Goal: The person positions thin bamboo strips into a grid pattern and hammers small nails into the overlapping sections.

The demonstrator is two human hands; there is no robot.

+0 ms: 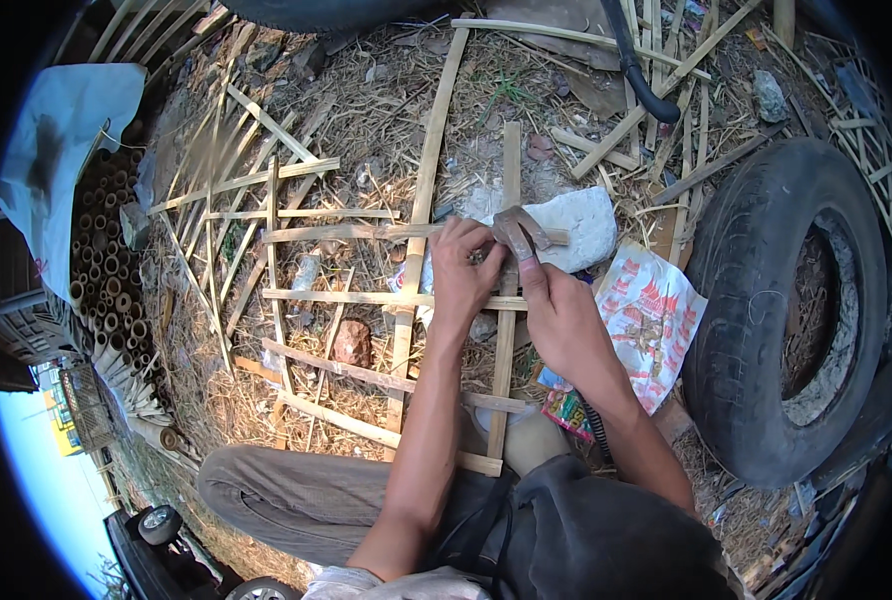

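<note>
A lattice of split bamboo slats [346,232] lies in front of me, its near end over my legs. My right hand [571,325] is closed round a hammer [513,228], gripping it close to the head. The hammer head is over a crossing of two slats, right beside my left fingers. My left hand [458,270] is closed in a pinch at that crossing; whatever the fingertips hold is hidden. Beneath the crossing a pale stone block [581,222] supports the slats. Right of my right hand lies a printed paper sheet [666,350] with small nails [649,335] on it.
A large tyre [731,330] lies at the right. Loose slats [616,140] are piled at the far right, and another lattice [241,185] lies at the left. Stacked bamboo poles [106,250] and a dark vehicle [156,550] show farther left. A reddish stone [352,343] sits among straw.
</note>
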